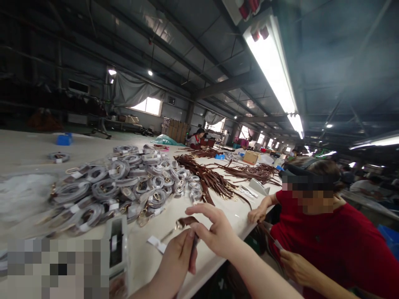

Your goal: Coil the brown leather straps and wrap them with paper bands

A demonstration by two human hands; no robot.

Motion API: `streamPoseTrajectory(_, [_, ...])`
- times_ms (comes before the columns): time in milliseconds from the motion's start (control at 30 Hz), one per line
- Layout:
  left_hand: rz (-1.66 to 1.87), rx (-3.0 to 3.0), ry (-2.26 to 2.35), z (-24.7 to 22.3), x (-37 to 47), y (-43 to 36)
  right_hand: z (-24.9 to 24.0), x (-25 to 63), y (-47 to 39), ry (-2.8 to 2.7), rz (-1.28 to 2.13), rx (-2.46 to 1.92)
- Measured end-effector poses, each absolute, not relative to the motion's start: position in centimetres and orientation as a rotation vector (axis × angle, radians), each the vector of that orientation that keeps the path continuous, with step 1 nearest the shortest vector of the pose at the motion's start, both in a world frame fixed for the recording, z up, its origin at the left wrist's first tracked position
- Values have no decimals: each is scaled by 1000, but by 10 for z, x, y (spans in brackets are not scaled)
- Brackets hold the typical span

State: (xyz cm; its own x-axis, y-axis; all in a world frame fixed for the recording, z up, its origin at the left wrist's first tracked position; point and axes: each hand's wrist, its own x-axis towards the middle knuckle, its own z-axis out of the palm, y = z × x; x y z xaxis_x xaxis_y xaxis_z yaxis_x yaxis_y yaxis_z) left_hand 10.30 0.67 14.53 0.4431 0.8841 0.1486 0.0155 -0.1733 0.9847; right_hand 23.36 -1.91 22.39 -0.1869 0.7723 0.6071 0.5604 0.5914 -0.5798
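Observation:
My left hand (178, 254) is closed, its thumb pressed on a brown leather strap (188, 220). A metal fitting (178, 224) shows on the strap's near-left end. A small white tag (157, 244) lies just left of this hand, over the table. My right hand (218, 233) hovers beside it with fingers stretched and apart. Its thumb reaches the strap near the left thumb, and whether it grips is unclear. Part of the strap is hidden behind my fingers.
Coiled, plastic-wrapped straps (104, 187) are heaped on the white table (215, 261). Brown straps (215, 178) with buckles lie beyond. A grey tray-like box (125, 241) stands at the near left. A co-worker in red (336, 245) sits close on the right, hands at the table edge.

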Motion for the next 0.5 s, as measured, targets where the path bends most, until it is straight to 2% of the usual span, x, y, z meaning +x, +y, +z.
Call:
streamPoseTrajectory(67, [982,1608,781,146,103,7,233,231,-20,-1819,281,-1133])
streamPoseTrajectory(167, [998,1629,744,147,105,9,239,231,-16,-1620,453,-1178])
streamPoseTrajectory(500, [1102,1676,692,167,101,10,243,234,-5,-1328,815,-1016])
